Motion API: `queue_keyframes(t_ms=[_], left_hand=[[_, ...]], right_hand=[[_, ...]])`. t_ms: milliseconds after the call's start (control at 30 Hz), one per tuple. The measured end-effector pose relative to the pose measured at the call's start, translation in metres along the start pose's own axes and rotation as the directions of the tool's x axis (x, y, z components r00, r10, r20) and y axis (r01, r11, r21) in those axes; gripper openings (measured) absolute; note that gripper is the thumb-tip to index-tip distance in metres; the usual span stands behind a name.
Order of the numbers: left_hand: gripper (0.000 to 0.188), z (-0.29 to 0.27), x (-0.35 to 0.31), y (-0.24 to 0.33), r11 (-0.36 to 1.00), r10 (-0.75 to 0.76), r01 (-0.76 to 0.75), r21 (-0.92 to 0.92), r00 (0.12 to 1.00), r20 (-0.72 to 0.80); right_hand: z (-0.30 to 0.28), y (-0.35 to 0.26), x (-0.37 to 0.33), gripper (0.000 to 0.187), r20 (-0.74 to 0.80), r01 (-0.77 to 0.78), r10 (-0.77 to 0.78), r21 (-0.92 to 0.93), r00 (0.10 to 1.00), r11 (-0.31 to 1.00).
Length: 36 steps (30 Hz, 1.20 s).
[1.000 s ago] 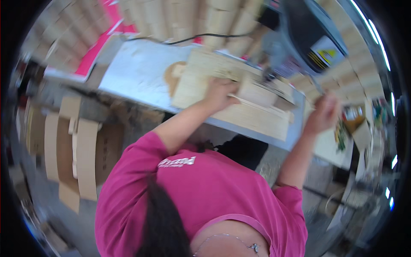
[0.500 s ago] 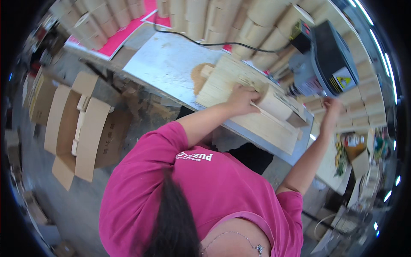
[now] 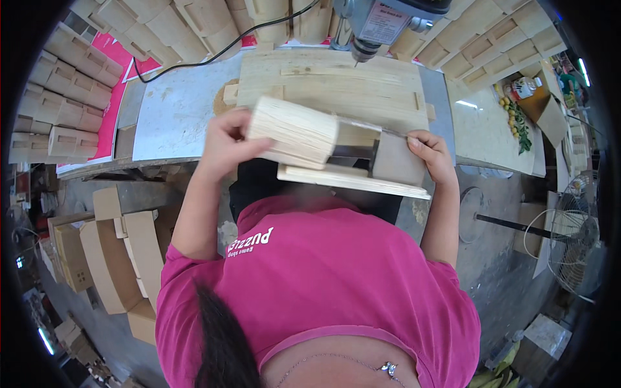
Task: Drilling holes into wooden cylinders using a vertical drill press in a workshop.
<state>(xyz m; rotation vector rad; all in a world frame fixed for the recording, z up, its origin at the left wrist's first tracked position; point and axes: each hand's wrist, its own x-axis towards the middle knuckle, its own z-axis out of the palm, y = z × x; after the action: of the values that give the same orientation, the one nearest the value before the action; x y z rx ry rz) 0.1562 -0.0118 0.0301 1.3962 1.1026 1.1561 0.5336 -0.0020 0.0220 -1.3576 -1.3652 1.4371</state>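
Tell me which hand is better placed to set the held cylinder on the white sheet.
Left, likely: the left hand holds the cylinder and is nearer the white sheet; the right hand grips the jig.

The cylinder [image 3: 293,134] in my left hand [image 3: 233,143] is of pale bare wood, matt, with fine grain lines that look slightly rough. The base [image 3: 352,180] below it is also unpolished wood. The grey end plate [image 3: 398,158] looks smooth and matt, but I cannot tell its material. The drill chuck [image 3: 365,50] is of dark, shiny metal. My shirt [image 3: 352,265] is matt cloth, the open box [image 3: 103,265] is dull cardboard, and the counter [image 3: 475,126] looks glossy.
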Motion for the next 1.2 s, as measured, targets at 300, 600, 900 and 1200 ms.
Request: queue_keyframes(t_ms=[300,600,900,1200], left_hand=[[0.025,-0.012,-0.021,0.022,0.84,-0.448,0.25,-0.481,0.819,-0.357],[0.026,0.003,-0.026,0.033,0.91,-0.359,0.245,-0.335,0.87,-0.338],[0.031,0.02,-0.011,0.028,0.901,-0.404,0.327,-0.284,0.872,-0.277],[0.029,0.057,0.006,0.009,0.863,-0.394,0.369,-0.345,0.919,-0.003]], right_hand=[[0.021,-0.007,-0.013,0.022,-0.057,-0.094,0.083,-0.214,0.995,0.972],[0.024,-0.048,-0.039,0.021,-0.025,0.316,-0.319,-0.086,0.947,0.945],[0.019,-0.021,-0.029,0.021,-0.052,0.391,-0.39,0.01,0.92,0.921],[0.023,-0.012,-0.013,0.019,-0.029,0.402,-0.405,-0.077,0.914,0.912]])
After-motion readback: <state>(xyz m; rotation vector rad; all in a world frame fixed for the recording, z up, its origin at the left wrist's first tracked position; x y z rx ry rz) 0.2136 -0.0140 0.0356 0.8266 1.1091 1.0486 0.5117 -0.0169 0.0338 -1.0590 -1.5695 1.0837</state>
